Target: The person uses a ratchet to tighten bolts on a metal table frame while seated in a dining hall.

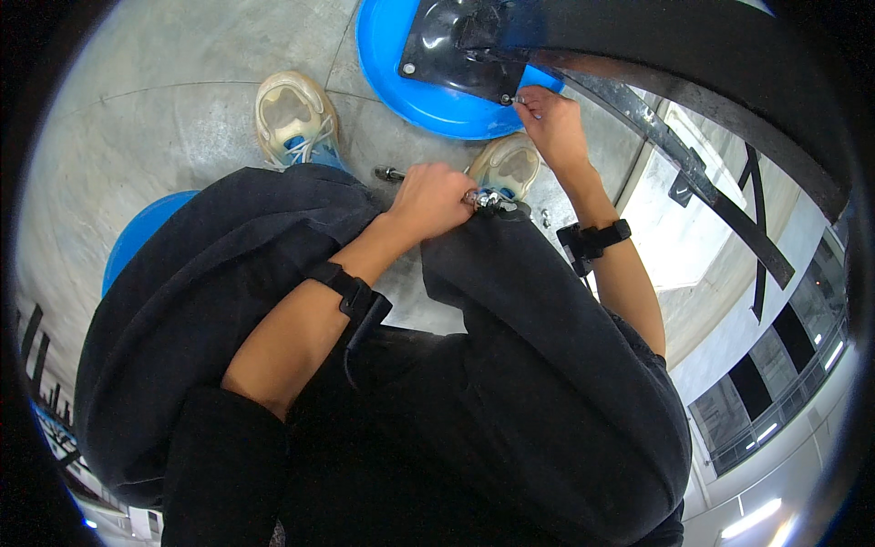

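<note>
Corner bolt risk: the small bolt [507,99] could start crooked in its hole or slip away, since the right hand [551,128] seems to hold it by the fingertips alone, with little room for the thumb at the plate's edge.
Drop risk: a slipped fastener could land in the blue round tub [465,124] under the right fingers, or roll over the floor.
Plate risk: the black metal plate [451,50] might shift if the curved black beam [674,41] above it were knocked, putting the hole out of line.
Left-hand risk: the shiny metal pieces [493,201] over the knee could slide off if the leg moved, should they be loose; whether they belong to the tool cannot be told.
Bolt position: at the plate's near corner, just left of the right fingertips and about touching them.
Right fingers: pinched together, apparently on the bolt.
Left fingers: wrapped round a chrome-handled tool [390,173], perhaps a ratchet; one end sticks out left of the left hand [433,196], and the shiny pieces sit just right of it.
Small metal bits [546,217]: on the floor, right of the left fingers.
</note>
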`<state>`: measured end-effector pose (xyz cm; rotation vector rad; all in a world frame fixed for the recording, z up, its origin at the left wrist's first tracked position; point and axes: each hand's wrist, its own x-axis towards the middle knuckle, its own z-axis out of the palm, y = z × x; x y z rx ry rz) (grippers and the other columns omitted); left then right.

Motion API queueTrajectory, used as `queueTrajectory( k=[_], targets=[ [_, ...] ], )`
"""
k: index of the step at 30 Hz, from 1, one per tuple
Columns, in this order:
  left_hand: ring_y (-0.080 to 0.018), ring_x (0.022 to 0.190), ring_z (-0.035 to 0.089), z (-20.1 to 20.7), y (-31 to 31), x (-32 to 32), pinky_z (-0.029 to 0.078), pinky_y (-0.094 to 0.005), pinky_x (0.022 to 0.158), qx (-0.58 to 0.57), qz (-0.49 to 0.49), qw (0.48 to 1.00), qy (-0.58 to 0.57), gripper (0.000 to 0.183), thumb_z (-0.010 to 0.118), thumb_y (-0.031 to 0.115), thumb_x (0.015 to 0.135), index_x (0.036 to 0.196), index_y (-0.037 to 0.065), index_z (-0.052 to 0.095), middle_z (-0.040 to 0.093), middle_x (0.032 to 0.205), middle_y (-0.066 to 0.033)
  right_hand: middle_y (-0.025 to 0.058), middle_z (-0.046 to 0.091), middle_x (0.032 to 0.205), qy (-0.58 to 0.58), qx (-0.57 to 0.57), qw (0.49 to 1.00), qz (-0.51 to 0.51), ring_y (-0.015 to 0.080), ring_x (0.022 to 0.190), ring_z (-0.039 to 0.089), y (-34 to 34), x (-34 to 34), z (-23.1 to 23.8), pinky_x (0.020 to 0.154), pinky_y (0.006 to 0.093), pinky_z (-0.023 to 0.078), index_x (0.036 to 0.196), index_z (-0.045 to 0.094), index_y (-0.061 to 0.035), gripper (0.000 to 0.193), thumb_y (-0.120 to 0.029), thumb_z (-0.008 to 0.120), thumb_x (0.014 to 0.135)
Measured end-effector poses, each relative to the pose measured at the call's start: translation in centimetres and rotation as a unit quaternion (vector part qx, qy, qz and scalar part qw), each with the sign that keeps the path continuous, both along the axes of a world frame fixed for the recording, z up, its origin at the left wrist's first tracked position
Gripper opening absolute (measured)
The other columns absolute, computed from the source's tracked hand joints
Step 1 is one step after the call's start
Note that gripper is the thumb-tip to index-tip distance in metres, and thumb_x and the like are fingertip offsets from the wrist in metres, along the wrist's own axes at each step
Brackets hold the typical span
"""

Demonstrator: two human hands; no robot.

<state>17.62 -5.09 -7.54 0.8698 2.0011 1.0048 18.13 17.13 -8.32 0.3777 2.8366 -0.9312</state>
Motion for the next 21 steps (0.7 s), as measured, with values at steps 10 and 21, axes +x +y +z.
queueTrajectory(
  k=[10, 21],
  targets=[
    [-0.0354, 0.064, 0.059, -0.18, 0.04, -0.01, 0.046, -0.0461, 0.059, 0.002, -0.004, 1.0, 0.01, 0.004, 0.06, 0.011, 0.065, 0.065, 0.008, 0.062, 0.06, 0.064, -0.0151, 0.0167, 0.066, 0.078, -0.012, 0.025, 1.0, 0.009, 0.0319, 0.073, 0.064, -0.59, -0.02, -0.81, 0.065, 0.039, 0.051, 0.092, 0.064, -0.0026, 0.018, -0.012, 0.068, 0.076],
    [-0.0361, 0.065, 0.059, 0.0, 0.0, -0.15, 0.046, -0.0469, 0.06, -0.013, -0.012, 1.0, -0.005, 0.004, 0.061, 0.011, 0.065, 0.066, 0.008, 0.063, 0.06, 0.064, -0.0157, 0.0182, 0.065, 0.08, -0.009, 0.029, 0.999, 0.025, 0.0346, 0.074, 0.063, -0.88, -0.24, -0.63, 0.066, 0.0403, 0.051, 0.092, 0.064, -0.002, 0.018, -0.012, 0.066, 0.077]
  ],
)
